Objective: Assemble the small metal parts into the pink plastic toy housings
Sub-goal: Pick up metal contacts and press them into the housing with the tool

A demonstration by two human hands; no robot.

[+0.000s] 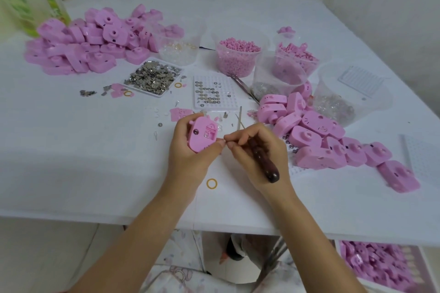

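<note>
My left hand (190,150) grips a pink plastic housing (202,134) just above the table, its open inner side facing up with a small metal part seated inside. My right hand (254,152) holds a dark-handled tool (262,162) against the palm, its thin metal shaft (240,118) pointing away from me. The right thumb and forefinger pinch a tiny metal piece (223,142) at the housing's right edge. A white tray of small metal parts (152,77) lies at the centre left.
A big pile of pink housings (95,40) lies at the back left, another pile (333,140) at the right. Clear tubs of pink bits (238,57) stand behind a white peg tray of button cells (210,93). Tweezers (245,87), a yellow rubber band (212,183).
</note>
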